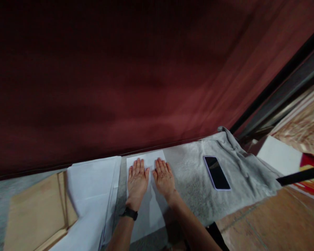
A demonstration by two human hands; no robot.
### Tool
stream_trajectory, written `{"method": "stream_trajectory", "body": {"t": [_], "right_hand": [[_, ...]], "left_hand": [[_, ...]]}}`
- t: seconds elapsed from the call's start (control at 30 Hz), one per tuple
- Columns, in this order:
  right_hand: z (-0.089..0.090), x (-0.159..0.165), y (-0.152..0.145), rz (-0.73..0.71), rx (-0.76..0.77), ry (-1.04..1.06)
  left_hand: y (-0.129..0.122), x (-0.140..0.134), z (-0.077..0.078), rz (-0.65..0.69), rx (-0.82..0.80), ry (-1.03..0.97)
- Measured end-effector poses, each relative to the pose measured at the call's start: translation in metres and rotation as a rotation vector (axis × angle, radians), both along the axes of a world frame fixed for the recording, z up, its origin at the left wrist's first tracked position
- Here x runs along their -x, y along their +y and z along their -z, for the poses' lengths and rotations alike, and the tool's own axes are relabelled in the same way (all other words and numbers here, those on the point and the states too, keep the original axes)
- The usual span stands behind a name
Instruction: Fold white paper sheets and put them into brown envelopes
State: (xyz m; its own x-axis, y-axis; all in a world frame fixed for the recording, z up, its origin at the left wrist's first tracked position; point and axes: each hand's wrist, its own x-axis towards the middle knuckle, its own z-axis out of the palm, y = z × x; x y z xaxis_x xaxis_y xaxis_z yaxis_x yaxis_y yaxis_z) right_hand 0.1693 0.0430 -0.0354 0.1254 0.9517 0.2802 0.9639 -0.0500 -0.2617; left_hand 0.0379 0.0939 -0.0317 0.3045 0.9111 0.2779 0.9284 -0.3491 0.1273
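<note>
A white sheet of paper (148, 216) lies on the grey cloth in front of me. My left hand (137, 179) rests flat on its left half, palm down with the fingers stretched toward the far edge. Beside it, my right hand (164, 177) lies flat too, along the sheet's right edge. Neither hand grips anything. To the left is a stack of white paper (94, 195), its edges slightly uneven. Brown paper envelopes (39, 209) lie partly over that stack.
A phone (217, 173) with a pale purple case lies on the grey cloth (188, 174) to the right. Dark red fabric (136, 87) hangs behind the work surface. A white box (278, 155) and tiled floor (267, 219) are at the far right.
</note>
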Motion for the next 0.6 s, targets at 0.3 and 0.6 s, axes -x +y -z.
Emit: {"method": "stream_trajectory", "body": {"t": [0.3,0.6], "right_hand": [[0.002,-0.028,-0.004,0.129,-0.023,-0.036],[-0.007,0.000,-0.028,-0.058,-0.043,0.000]], "left_hand": [[-0.002,0.030,0.005,-0.102,-0.066,-0.110],[-0.062,0.014,0.005,0.114,-0.052,-0.178]]}}
